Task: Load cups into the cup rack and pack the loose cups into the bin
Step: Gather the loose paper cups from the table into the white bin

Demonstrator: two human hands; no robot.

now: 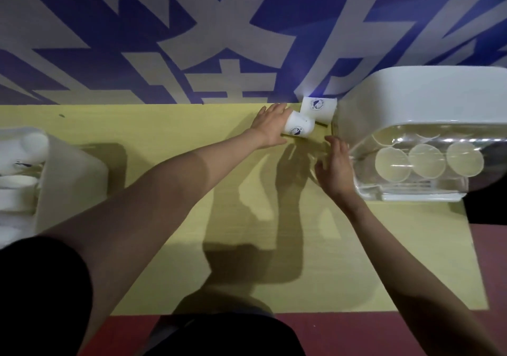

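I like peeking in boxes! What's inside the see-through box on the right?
Through the clear front of the box, three round cups sit in a row, with more rims behind. The white top hides whatever is farther back.

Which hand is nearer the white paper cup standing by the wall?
Left. The left hand grips a tipped white cup that touches the standing white paper cup; the right hand is nearer the person, beside the clear-fronted cup rack.

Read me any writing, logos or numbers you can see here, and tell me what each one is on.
Wall banner: huge white characters on blue, cut off by the frame, not readable.
Paper cup in the left hand: round dark logo, lettering too small to read.
Second paper cup by the wall: same round logo, blurred.
No numbers visible.
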